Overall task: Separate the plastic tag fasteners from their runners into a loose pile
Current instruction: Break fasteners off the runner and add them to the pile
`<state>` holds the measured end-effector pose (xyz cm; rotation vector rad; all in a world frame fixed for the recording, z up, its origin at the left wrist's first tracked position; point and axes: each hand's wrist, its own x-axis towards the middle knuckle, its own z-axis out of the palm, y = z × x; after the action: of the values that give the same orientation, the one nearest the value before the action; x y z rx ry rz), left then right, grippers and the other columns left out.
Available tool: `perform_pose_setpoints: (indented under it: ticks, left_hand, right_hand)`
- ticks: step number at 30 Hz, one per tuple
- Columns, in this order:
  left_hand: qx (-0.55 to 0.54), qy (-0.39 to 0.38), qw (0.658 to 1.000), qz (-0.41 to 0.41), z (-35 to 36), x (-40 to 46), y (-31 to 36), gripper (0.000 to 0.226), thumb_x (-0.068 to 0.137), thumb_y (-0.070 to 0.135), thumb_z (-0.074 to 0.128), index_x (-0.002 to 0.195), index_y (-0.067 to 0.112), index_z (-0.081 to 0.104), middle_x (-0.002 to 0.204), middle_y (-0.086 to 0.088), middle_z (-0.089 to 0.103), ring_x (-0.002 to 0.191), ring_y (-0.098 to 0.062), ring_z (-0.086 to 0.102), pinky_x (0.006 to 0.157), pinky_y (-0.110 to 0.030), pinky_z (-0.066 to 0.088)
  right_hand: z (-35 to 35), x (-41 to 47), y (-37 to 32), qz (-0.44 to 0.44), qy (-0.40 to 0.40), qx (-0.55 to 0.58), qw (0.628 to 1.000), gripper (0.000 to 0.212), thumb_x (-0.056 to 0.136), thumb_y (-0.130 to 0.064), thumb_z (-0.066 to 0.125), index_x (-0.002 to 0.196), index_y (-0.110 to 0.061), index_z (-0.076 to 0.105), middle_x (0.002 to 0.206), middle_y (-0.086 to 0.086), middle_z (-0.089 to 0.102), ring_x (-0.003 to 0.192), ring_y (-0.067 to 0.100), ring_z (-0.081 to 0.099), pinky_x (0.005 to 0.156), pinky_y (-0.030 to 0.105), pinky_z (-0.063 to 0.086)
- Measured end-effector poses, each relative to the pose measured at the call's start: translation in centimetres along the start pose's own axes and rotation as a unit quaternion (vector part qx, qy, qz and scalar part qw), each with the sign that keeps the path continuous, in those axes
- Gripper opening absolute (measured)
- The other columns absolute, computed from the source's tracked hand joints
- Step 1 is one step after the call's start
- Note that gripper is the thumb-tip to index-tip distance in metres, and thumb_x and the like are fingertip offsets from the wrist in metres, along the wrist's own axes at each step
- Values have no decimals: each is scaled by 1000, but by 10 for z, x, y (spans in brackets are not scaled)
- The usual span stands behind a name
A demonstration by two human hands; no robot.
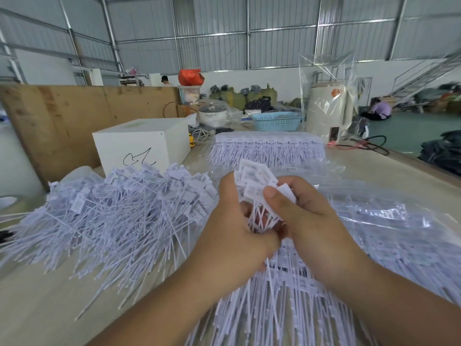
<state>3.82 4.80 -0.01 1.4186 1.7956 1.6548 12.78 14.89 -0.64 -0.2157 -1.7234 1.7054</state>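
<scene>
The long pale worktop point(37, 308) runs away toward a grey corrugated-metal wall. Across its left side spreads a big loose pile of white plastic tag fasteners point(107, 216), thin stems lying every which way. At the near edge, under the person's forearms, lies a heap of white fasteners still joined in rows on their runners point(287, 303), and further back a neat stack of the same rows point(268, 149) sits on clear plastic wrapping. A white cardboard box with a black scribble point(142, 146) stands behind the loose pile, with a light blue plastic basket point(277, 121) beyond. Both hands meet over the middle: the left hand point(232, 236) and right hand point(309, 221) each have their grip clamped on one small bunch of white tag fasteners point(259, 193), flat heads up, right thumb pressing on a head.
</scene>
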Motion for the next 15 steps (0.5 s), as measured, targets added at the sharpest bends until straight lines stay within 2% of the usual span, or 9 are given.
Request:
perform_pose_setpoints:
  ticks: [2, 4, 6, 9, 12, 14, 15]
  left_hand:
    - [-11, -24, 999, -18, -2, -1, 3, 69, 69, 8, 65, 107, 58, 37, 86, 13, 71, 50, -9, 63, 40, -24, 46]
    - [-10, -42, 998, -36, -2, -2, 4, 70, 67, 7, 64, 110, 57, 39, 86, 10, 71, 52, -13, 63, 41, -24, 44]
    - [0, -43, 998, -41, -2, -2, 5, 70, 62, 9, 63, 111, 54, 41, 83, 6, 71, 56, -14, 64, 43, -24, 45]
    - [62, -40, 996, -46, -4, 0, 3, 83, 57, 14, 64, 122, 56, 35, 78, 17, 69, 54, -4, 64, 45, -19, 45]
    - [98, -38, 990, -96, -7, 1, -1, 99, 58, 17, 69, 126, 68, 20, 68, 16, 67, 49, -10, 65, 44, -23, 46]
    - [124, -28, 985, -114, -11, 2, -2, 90, 61, 21, 73, 110, 77, 22, 67, 17, 67, 52, -12, 67, 44, -29, 51]
    - [136, -21, 983, -119, -13, 2, -3, 80, 63, 25, 74, 105, 75, 27, 68, 18, 67, 54, -12, 68, 48, -33, 56]
  right_hand:
    - [-4, 3, -1, 12, -13, 2, 1000, 54, 73, -39, 73, 124, -28, 57, 107, 7, 71, 88, 26, 72, 67, 32, 56]
    - [-6, 5, -4, 11, -52, 34, 998, 59, 74, -25, 72, 131, -27, 54, 111, 2, 72, 99, 20, 70, 75, 29, 57]
    - [-5, 5, -7, -13, -71, 32, 997, 46, 81, -6, 68, 125, -18, 60, 101, 4, 73, 92, 18, 71, 71, 27, 58]
    - [-1, 3, -7, -54, -27, 4, 998, 32, 84, 11, 64, 111, -5, 64, 80, 0, 71, 70, 9, 68, 58, 17, 52]
    - [2, 3, -5, -59, -5, -13, 998, 23, 85, 12, 63, 102, -4, 65, 68, -8, 67, 55, 2, 61, 48, 11, 44]
    - [1, 3, -6, -59, 14, -23, 998, 19, 86, 8, 63, 97, -8, 64, 68, -8, 67, 55, 2, 61, 48, 11, 43]
    - [-1, 4, -7, -59, 30, -30, 997, 17, 87, 5, 64, 96, -10, 64, 68, -8, 68, 56, 2, 62, 49, 12, 44]
